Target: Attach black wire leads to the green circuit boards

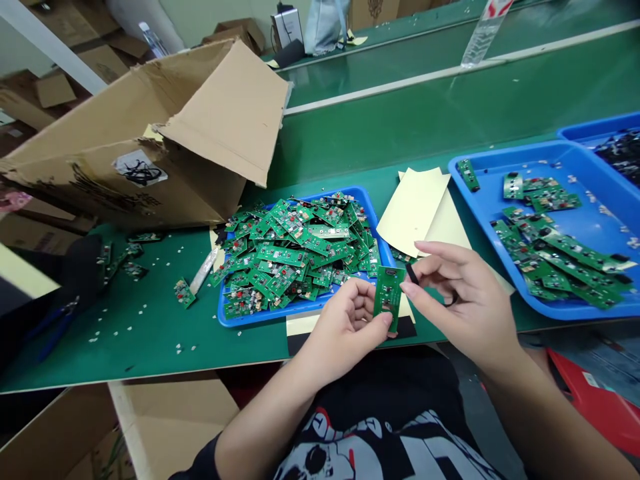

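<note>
A small green circuit board (387,297) stands upright in my left hand (353,320), pinched between thumb and fingers in front of the table edge. My right hand (455,293) is beside the board's upper right corner, with a small black strip (411,273) between thumb and forefinger. Another dark bit shows near the curled fingers of that hand, too small to name. Behind my left hand a blue tray (233,321) is heaped with green circuit boards (290,247).
On the right, a second blue tray (550,310) holds more boards. Yellow paper sheets (415,203) lie between the trays. A large open cardboard box (200,153) leans at the left. Blue-handled pliers (60,327), a loose board (185,292) and white scraps lie on the green table.
</note>
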Motion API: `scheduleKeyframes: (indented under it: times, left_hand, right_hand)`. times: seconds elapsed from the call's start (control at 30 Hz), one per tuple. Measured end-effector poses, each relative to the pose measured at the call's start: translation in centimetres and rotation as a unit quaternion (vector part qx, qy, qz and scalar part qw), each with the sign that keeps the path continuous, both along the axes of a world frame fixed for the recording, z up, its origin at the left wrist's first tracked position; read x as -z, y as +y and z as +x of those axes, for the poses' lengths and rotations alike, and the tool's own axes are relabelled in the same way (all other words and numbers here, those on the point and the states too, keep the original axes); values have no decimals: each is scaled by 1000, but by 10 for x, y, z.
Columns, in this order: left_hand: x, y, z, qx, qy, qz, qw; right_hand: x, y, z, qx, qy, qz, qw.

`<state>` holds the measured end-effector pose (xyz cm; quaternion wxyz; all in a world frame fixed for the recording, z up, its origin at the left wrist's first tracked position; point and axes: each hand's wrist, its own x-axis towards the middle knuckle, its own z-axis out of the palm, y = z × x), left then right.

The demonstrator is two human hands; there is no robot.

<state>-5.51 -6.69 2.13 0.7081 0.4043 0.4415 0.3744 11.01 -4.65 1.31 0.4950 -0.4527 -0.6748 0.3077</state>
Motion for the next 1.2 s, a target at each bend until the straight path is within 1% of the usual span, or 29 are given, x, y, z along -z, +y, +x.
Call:
scheduleKeyframes:
  times: [0.1, 0.2, 0.3, 0.37, 0.43, 0.53, 0.67, 0.77, 0.87, 0.97, 1.2]
  left_hand:
    - [1, -1, -2, 8, -2, -7, 1000]
    - [1, -1, -6, 47, 6, -10, 999]
    - [-1, 0, -8, 103, 27, 17, 994]
    - [-2, 0, -8, 110, 36, 44, 992]
    - [-2, 1, -7, 89, 45, 69, 993]
    - [0, 3, -4, 38, 85, 93, 991]
    - [1, 5, -1, -3, 116, 99, 988]
    - [0, 5, 0, 3, 112, 95, 989]
    - [-3, 5, 2, 6, 117, 104, 988]
    - [-5, 5, 5, 5, 140, 125, 982]
    - [-6, 5, 11, -14, 157, 164, 974]
  right_hand:
    - [2, 2, -2, 13, -7, 0, 1000]
    - [5, 2, -1, -14, -21, 0, 1000]
    - [6, 1, -1, -39, -40, 0, 998]
    - [5, 0, -1, -37, -51, 1, 998]
    - [5, 0, -1, -35, -61, 4, 998]
    - [5, 0, 1, -42, -84, 25, 995]
    - [3, 4, 6, -55, -148, 112, 981]
    - [-1, 9, 10, -85, -197, 169, 962]
    - [-4, 13, 13, -129, -217, 182, 950]
    - [-6, 15, 15, -159, -229, 192, 941]
    - [-5, 14, 16, -166, -246, 222, 929]
